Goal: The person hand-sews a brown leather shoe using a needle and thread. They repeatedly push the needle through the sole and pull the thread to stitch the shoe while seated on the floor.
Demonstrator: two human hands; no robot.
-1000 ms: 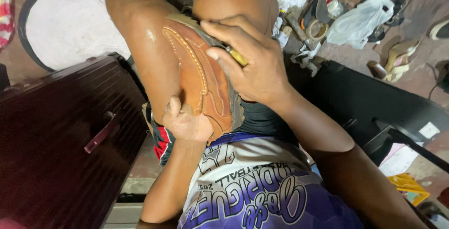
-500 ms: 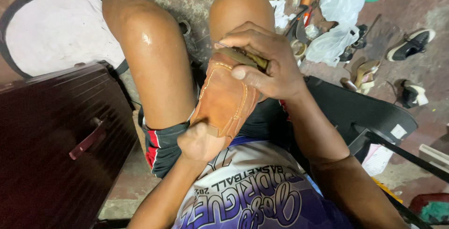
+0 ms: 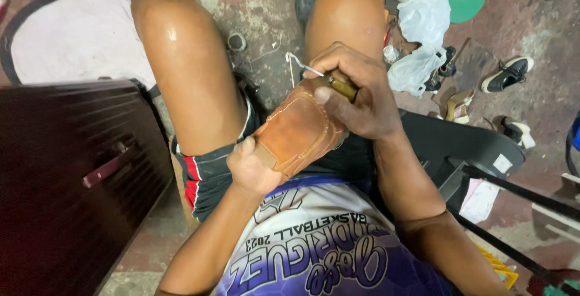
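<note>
Lowered since the earlier frame, when it stood nearly upright against the left knee, a tan leather shoe upper (image 3: 297, 131) with pale stitching along its edge now lies slanted across the seated person's lap at the centre of the frame, between the two bare thighs. At its lower end the left hand (image 3: 252, 169) is clenched around the leather, pinning it against the black shorts. At its upper end the right hand (image 3: 356, 93) is wrapped tightly around a wooden-handled awl (image 3: 339, 84), thumb pressed along the handle, with the thin metal point (image 3: 302, 66) jutting toward the upper left just beyond the leather's top edge. Below the hands, a purple and white jersey (image 3: 326, 247) fills the bottom of the frame. A dark wooden box (image 3: 66, 175) with a handle stands at the left, a white round mat (image 3: 72, 48) above it. White plastic bags (image 3: 423, 42), a green stand (image 3: 468, 0) and loose shoes (image 3: 507, 74) litter the concrete floor at the upper right.
</note>
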